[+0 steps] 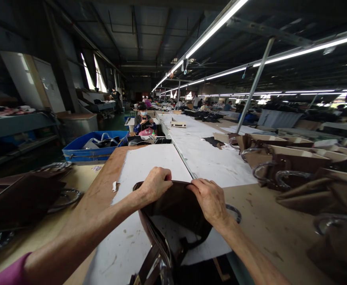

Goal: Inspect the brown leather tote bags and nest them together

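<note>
A dark brown handbag (176,206) stands in front of me over white sheeting, its mouth facing me. My left hand (156,183) is closed on the far rim of the bag, left of its middle. On the same rim, farther right, my right hand (209,198) pinches the edge between thumb and fingers. The rim runs nearly straight between both hands. A strap with a plastic-wrapped handle (164,271) hangs at the near side, partly cut off by the frame. Behind my right wrist shows part of another wrapped handle (234,213).
Several brown bags with wrapped handles (298,162) crowd the table's right side. More dark bags (27,198) lie at left. A blue bin (94,144) stands beyond them. A masked co-worker (144,120) sits ahead, by the long white-covered table (212,156). A metal post (255,85) rises at right.
</note>
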